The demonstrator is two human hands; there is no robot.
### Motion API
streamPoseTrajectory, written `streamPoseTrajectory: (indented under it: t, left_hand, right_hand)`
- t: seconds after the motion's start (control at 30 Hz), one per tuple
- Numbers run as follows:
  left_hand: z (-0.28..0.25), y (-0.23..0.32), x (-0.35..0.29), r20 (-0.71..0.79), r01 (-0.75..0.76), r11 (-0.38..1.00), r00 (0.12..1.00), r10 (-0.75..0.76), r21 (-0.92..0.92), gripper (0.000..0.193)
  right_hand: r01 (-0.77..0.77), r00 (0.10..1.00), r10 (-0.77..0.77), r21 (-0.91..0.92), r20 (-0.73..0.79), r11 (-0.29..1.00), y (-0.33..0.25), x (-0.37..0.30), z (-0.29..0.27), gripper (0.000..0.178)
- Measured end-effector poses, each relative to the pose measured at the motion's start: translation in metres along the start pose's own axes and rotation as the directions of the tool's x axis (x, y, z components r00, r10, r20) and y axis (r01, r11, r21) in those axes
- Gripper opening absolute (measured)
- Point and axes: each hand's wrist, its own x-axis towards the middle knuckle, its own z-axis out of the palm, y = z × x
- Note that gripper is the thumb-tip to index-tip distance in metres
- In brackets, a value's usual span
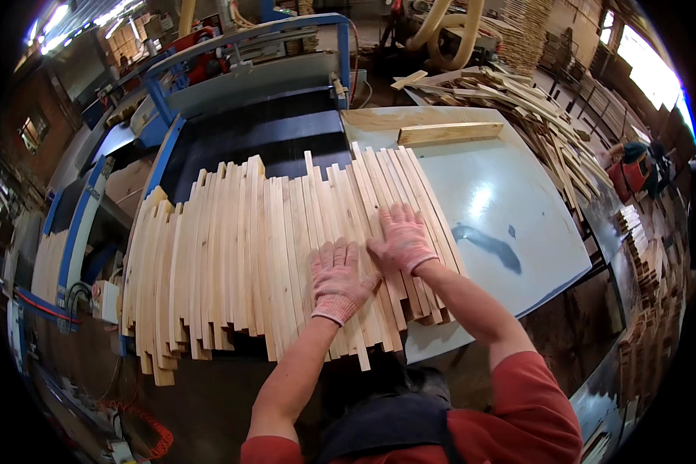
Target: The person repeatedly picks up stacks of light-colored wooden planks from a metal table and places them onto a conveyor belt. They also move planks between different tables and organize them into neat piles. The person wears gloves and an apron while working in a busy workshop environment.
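Note:
Many pale wooden strips point(232, 247) lie side by side in a wide row, their ends uneven at both the far and near sides. My left hand point(340, 280), in a pinkish knit glove, rests flat on the strips right of the row's middle. Further right and a little farther off, my right hand point(403, 238), gloved alike, presses flat near the row's right end. Both hands have their fingers stretched out, and neither grips a strip. The row spans a dark conveyor belt point(247, 131) and the edge of a grey metal table point(510, 201).
A single thicker board point(450, 133) lies at the table's far side. Behind the belt stands a blue machine frame point(247, 32). Loose scrap strips point(537, 108) are heaped at the far right. Another person point(638, 166) is at the right edge. A control box point(105, 301) sits at left.

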Motion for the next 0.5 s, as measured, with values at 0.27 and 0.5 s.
streamPoseTrajectory:
  t: [0.27,0.5]
  left_hand:
    - [0.023,0.003,0.005,-0.017,0.003,0.995,1.000,-0.001,0.098,0.097]
    - [0.037,0.003,0.010,0.002,-0.010,0.994,1.000,0.009,0.108,0.096]
  right_hand:
    - [-0.050,0.996,0.057,0.098,-0.070,0.994,0.028,-0.004,0.010,0.082]
    - [-0.148,0.988,0.150,0.063,-0.024,0.987,0.075,-0.014,0.016,0.081]
